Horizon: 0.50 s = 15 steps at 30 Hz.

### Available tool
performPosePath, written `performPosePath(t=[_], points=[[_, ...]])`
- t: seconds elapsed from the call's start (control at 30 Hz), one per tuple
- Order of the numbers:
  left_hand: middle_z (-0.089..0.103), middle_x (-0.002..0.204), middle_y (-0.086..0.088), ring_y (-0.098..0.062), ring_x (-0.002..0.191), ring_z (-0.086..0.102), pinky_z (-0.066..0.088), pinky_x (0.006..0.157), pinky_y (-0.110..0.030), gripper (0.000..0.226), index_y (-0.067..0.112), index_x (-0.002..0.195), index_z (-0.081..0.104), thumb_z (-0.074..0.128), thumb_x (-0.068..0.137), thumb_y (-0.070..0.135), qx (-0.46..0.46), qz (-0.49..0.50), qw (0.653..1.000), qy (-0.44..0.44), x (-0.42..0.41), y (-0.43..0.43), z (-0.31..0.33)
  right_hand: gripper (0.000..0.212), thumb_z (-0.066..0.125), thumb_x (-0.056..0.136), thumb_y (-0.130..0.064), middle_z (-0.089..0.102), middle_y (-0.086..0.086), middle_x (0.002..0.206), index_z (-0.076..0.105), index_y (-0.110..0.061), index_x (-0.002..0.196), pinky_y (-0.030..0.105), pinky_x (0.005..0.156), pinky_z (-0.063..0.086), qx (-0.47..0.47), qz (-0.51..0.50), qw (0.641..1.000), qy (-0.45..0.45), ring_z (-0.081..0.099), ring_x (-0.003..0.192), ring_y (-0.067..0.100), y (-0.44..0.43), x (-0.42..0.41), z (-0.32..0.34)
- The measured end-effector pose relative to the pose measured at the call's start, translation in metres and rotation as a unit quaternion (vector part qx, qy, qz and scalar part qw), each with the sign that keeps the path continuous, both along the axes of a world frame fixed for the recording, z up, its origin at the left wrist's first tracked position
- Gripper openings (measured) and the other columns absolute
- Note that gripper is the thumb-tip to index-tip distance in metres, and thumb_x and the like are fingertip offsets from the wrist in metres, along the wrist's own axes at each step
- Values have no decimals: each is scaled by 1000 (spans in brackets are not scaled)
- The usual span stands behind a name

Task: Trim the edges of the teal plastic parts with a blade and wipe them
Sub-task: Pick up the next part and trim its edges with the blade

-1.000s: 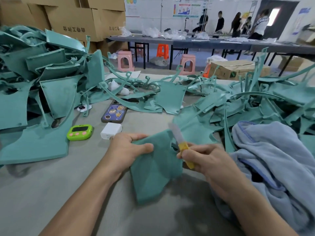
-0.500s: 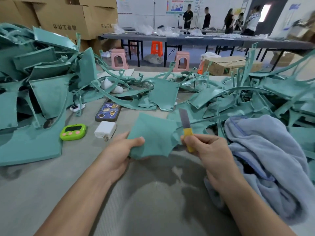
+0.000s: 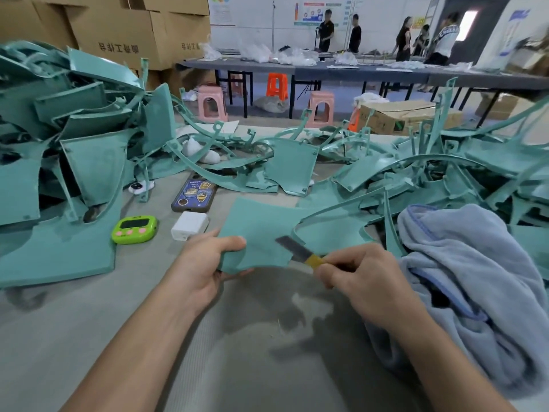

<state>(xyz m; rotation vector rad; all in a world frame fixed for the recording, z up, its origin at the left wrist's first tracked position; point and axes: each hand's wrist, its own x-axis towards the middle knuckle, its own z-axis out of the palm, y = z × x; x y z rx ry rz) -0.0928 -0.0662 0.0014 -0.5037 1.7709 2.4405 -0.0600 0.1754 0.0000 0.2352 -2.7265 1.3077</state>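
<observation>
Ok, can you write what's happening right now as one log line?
step: edge trimming | left hand: holds teal part | right hand: holds blade at part's edge | cloth: beside right hand

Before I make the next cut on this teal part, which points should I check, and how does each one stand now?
1. The left hand grips the teal part: ok, thumb on top near its left edge.
2. The right hand holds the blade: ok, it pinches the yellow end.
3. The blade lies at the part's right edge: ok.
4. The left hand is apart from the blade: ok.
5. The towel is close for wiping: ok, beside the right hand.
6. Burr left on the edge: cannot tell.
</observation>
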Motion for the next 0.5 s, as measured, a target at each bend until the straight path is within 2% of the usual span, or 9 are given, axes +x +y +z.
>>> performPosePath(t=[0.1,0.17,0.23,0.33,0.4,0.5], points=[[78,78,-5,-19,59,74,56,42,-28,21,7,100,68,59,89,-8,0,-5,1000,-4,1,-1,-1,15,75,88,-32,63,0,57,73,-30,72,28,44,37,20,-45,998,25,46,44,10,-1,-4,0],[78,78,-5,-19,59,74,56,43,-29,23,8,101,69,59,88,-8,-11,-4,1000,-2,1,-3,-3,20,75,87,-33,62,1,56,73,-25,69,27,44,36,-5,-73,997,34,46,45,11,2,-7,1],[78,78,-5,-19,59,74,56,43,-29,23,8,99,70,59,87,-9,-22,-9,1000,2,2,-3,-5,18,76,87,-32,64,4,58,74,-26,69,29,47,38,-31,-55,998,23,49,49,13,3,-7,2],[79,87,-8,-22,65,75,59,49,-31,23,8,100,71,60,87,-7,-34,-33,999,-1,3,3,-8,15,76,87,-29,64,4,60,74,-23,74,22,44,33,0,-27,1000,13,44,46,6,0,-3,-1],[79,88,-9,-22,65,75,58,48,-31,24,8,100,72,60,87,-8,-38,-39,999,-3,3,6,-8,16,75,88,-30,62,0,57,72,-22,74,25,45,36,20,-58,998,28,45,46,10,1,-4,-1],[79,86,-9,-22,63,74,56,46,-30,25,8,99,73,60,86,-8,-51,-43,998,5,0,4,-2,22,75,88,-29,56,1,52,69,-24,68,23,44,31,-16,-83,995,47,39,45,6,6,-8,4]])
